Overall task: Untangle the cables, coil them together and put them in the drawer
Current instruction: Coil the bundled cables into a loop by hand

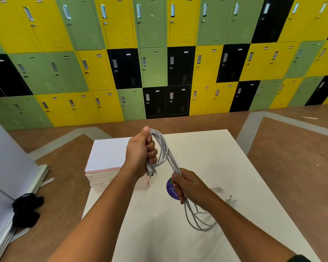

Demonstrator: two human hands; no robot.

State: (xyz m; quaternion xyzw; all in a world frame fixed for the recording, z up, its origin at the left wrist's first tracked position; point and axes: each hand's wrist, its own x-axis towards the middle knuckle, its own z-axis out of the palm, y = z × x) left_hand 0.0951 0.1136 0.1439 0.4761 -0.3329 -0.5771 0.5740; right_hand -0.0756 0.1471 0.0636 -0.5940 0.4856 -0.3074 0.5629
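A bundle of white cables [164, 148] hangs above the white table [206, 154]. My left hand [142, 151] grips the top of the bundle in a fist, with a loop arching over the thumb and several plugs dangling below the palm. My right hand [187, 186] holds the same strands lower down. Below it the cables trail in loose loops [199, 222] onto the table. Loose cable ends [228, 197] lie on the table to the right. A small drawer unit with a white top [108, 154] stands against the table's left edge; no open drawer shows.
A purple round sticker [170, 190] sits on the table, partly behind my right hand. A black strap [26, 208] lies on a white panel at the left. Coloured lockers [159, 63] fill the far wall beyond a brown floor.
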